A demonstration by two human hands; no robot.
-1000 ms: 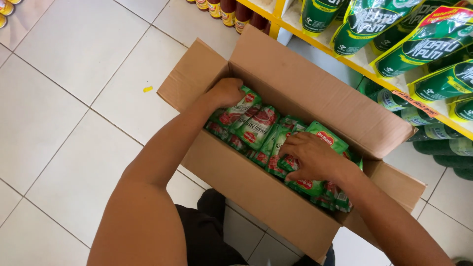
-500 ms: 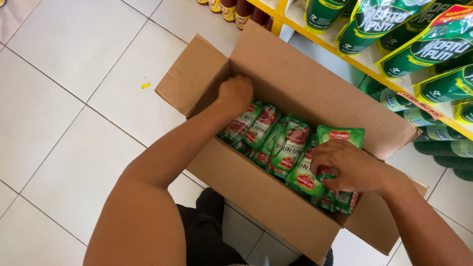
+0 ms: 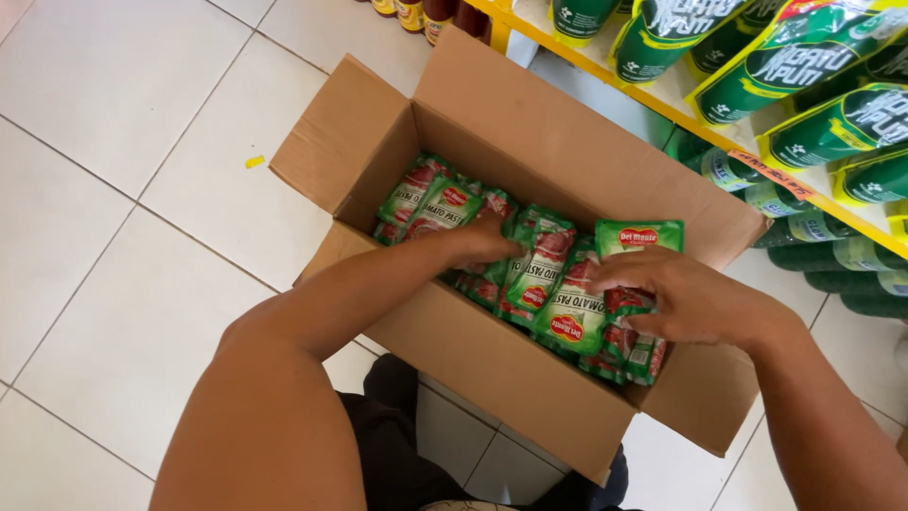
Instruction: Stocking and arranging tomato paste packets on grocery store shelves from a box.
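An open brown cardboard box (image 3: 492, 360) stands on the tiled floor in front of me, packed with several small green and red sachets (image 3: 553, 284). My left hand (image 3: 482, 241) reaches into the middle of the box, fingers down among the sachets. My right hand (image 3: 676, 298) rests at the right end of the row, fingers pressed on a bunch of upright sachets (image 3: 636, 237). Whether either hand grips a sachet is hidden by the fingers.
A yellow shelf edge (image 3: 662, 95) runs along the top right, loaded with large green pouches (image 3: 804, 61) and green packs below (image 3: 813, 222). Bottles (image 3: 426, 14) stand on the floor at the top. White floor tiles (image 3: 113, 189) spread to the left.
My left hand has moved from the box's far left corner toward the middle of the sachets. My right hand has shifted slightly along the right end of the row.
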